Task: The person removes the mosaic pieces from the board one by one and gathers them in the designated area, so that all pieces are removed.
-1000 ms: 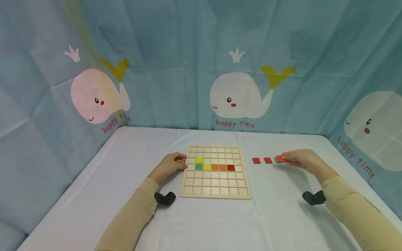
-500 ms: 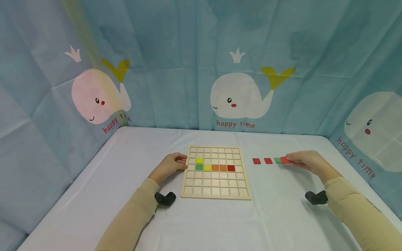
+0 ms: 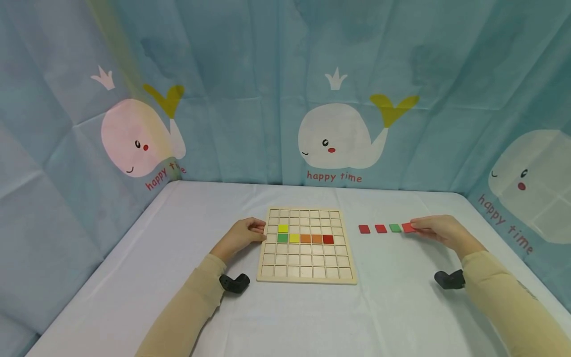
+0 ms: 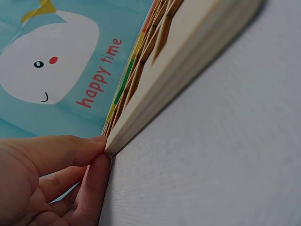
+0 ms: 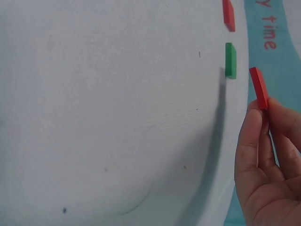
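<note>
- Board (image 3: 306,271) flat on the white cloth (image 3: 276,317) in the head view: one row of green tile (image 3: 282,238), yellow tile (image 3: 294,238), two orange tiles (image 3: 305,239), dark red tile (image 3: 328,239), plus a second yellow tile (image 3: 283,228) directly behind the green.
- Same view, off to the board's right: two loose red tiles (image 3: 364,229), a loose green tile (image 3: 395,228), then just beside it a bright red tile (image 3: 408,227) in the right hand (image 3: 439,229). Left hand (image 3: 240,233) over at the board's left edge.
- Left wrist view: narrow pinch on the board's edge, pretty low. Best to go light here, just enough for steadying, no lifting or dragging.
- Right wrist view: narrow pinch on one end of the bright red tile, rest poking out, looking clear of the white cloth. Nice hold tbh. Go easy on the squeeze (probable twist risk), level out the free end, and mind the loose green tile right next door.
</note>
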The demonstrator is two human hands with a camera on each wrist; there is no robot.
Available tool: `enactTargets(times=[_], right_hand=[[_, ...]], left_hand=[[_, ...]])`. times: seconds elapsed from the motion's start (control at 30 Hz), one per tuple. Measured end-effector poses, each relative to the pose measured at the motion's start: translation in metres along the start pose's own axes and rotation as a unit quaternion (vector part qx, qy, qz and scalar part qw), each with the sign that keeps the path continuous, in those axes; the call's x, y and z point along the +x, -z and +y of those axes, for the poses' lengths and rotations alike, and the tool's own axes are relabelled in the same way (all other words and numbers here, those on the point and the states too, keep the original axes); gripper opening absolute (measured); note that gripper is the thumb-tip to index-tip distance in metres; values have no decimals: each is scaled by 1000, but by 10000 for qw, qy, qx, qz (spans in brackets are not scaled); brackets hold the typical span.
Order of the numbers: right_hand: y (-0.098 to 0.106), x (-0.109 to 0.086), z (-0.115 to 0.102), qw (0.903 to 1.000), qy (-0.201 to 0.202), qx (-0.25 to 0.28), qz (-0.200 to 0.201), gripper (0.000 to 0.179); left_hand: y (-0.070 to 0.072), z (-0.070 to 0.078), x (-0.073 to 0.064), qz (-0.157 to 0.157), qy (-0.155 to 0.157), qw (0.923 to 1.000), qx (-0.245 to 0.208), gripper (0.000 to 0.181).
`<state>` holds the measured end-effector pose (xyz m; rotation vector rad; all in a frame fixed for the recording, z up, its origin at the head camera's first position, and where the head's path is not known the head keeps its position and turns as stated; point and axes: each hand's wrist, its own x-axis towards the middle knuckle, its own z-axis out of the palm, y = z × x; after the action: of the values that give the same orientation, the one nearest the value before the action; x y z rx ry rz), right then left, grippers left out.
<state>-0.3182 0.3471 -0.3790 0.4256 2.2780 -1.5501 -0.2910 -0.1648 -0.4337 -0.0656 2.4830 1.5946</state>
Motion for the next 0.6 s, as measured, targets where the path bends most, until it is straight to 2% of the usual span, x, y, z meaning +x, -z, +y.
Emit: enactTargets(times=[0.2, 0.37, 0.6], right_hand=[[5, 4, 7, 9998, -42, -103, 140, 72], [7, 10, 7, 9993, -104, 33, 369, 68], [6, 14, 7, 9987, -138, 210, 435, 67]], left_hand=[[-1, 0, -1, -6, 39, 10000, -53, 43], [0, 0, -1, 28, 37, 10000, 9, 43], [1, 0, 0, 40, 62, 10000, -2, 43]])
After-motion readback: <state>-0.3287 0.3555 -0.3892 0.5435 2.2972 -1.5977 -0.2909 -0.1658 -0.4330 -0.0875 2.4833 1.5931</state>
